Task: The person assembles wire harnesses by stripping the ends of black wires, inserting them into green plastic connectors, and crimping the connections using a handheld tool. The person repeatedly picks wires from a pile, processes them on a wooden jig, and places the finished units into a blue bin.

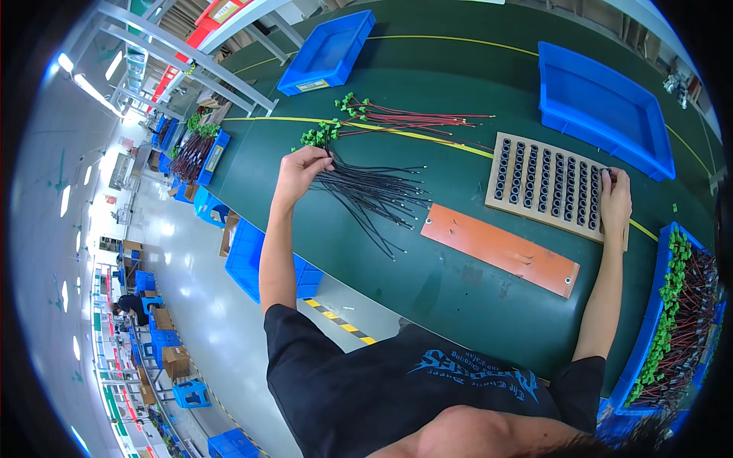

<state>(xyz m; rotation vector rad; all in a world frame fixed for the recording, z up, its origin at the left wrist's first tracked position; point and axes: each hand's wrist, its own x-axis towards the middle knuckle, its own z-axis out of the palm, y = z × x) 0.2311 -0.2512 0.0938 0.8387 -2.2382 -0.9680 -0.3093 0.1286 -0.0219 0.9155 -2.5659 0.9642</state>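
Observation:
My left hand [300, 169] pinches the near end of a bundle of black wires [374, 197] that fans out across the green table [427, 282]; small green connectors [319, 136] sit at the top of the bundle by my fingers. Beyond it lies a bundle of red wires [416, 120] with green connectors. My right hand [615, 197] rests on the right edge of a tan block with rows of dark round holes [546, 183], fingers curled over its rim. An orange flat board [500, 249] lies just in front of the block.
Two blue trays, one [328, 52] at the back left and one [603, 107] at the back right. A blue bin of red wires with green connectors [676, 320] stands at the right. Blue crates [248, 256] and cardboard boxes stand on the floor to the left.

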